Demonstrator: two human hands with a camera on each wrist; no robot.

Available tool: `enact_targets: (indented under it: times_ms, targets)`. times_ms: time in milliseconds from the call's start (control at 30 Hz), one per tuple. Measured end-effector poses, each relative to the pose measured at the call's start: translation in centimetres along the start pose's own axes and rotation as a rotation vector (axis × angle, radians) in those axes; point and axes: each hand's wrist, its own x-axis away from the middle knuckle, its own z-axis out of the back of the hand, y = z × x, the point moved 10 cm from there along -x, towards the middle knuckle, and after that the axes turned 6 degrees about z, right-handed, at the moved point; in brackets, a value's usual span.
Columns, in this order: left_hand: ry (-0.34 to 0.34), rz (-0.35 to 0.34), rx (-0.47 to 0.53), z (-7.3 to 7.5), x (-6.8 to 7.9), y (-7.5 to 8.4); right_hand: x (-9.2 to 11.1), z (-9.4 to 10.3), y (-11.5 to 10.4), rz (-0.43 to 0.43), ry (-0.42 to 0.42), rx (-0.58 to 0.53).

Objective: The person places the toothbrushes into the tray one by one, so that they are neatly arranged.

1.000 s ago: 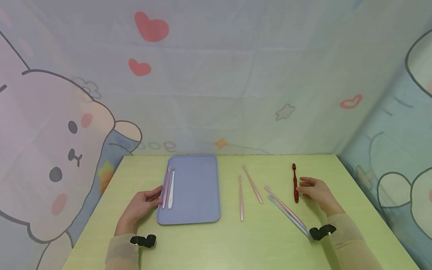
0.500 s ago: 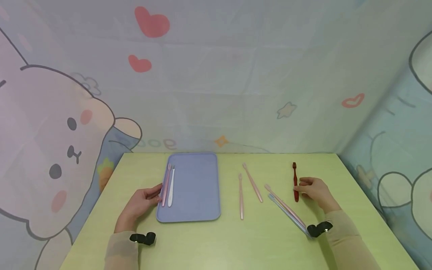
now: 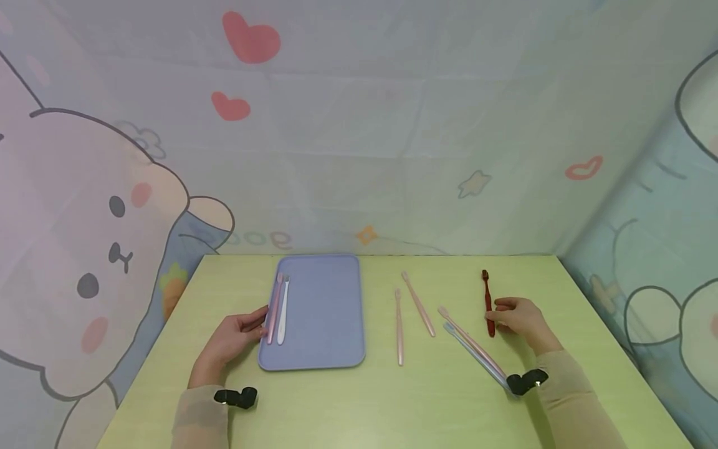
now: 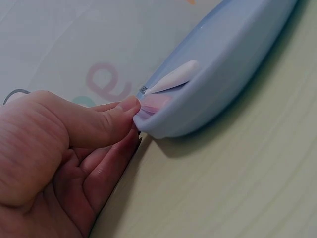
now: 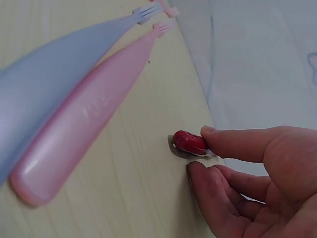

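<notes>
My left hand (image 3: pixel 231 342) holds the left rim of the lavender tray (image 3: pixel 325 312), thumb on the rim and fingers curled at its outer side. Inside the tray, close to that hand, a pink toothbrush (image 3: pixel 275 312) and a white toothbrush (image 3: pixel 283 315) lie side by side. On the right of the table, my right hand (image 3: pixel 521 318) pinches the handle of a dark red toothbrush (image 3: pixel 487 299), with the thumb across it and the fingers at its right side. In the right wrist view the handle's red end (image 5: pixel 188 143) shows beside the thumb, low over the table.
Between tray and right hand lie two pale pink toothbrushes (image 3: pixel 399 330). Nearer the right wrist, a pink toothbrush (image 5: pixel 89 114) and a light blue toothbrush (image 5: pixel 54 74) lie alongside each other on the yellow-green table (image 3: pixel 336 411). A printed cloth (image 3: pixel 359 137) hangs behind the table.
My right hand has moved slightly left, and its thumb now crosses the red toothbrush's handle. The left hand stays at the tray's rim.
</notes>
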Motion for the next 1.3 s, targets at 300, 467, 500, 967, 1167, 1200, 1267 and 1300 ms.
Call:
enact_targets:
  times_ms: [300,467,500,967,1167,1200,1267,1300]
  targets:
    - [-0.007,0.001,0.035,-0.1,0.1,-0.2,0.0,-0.4,-0.3,-0.005,-0.005,-0.023]
    - [-0.015,-0.003,0.062,-0.1,0.0,-0.4,0.4,-0.4,-0.4,0.005,-0.02,-0.014]
    - [-0.017,-0.002,0.073,-0.2,0.0,-0.4,0.4,-0.4,-0.4,0.006,-0.022,-0.015]
    - [-0.011,-0.006,0.054,-0.1,0.0,-0.3,0.5,0.0,-0.7,0.009,0.002,0.018]
    - [-0.006,-0.006,0.035,0.0,0.1,-0.1,0.6,-0.1,-1.2,0.021,0.013,0.054]
    - [-0.006,-0.008,0.033,0.0,0.1,-0.1,0.6,-0.1,-1.2,0.021,0.014,0.055]
    - [-0.009,-0.013,0.035,0.0,0.1,0.0,0.5,-0.1,-1.1,0.018,0.015,0.064]
    - [-0.011,-0.015,0.04,0.0,0.1,0.1,0.5,0.0,-1.1,0.018,0.014,0.067]
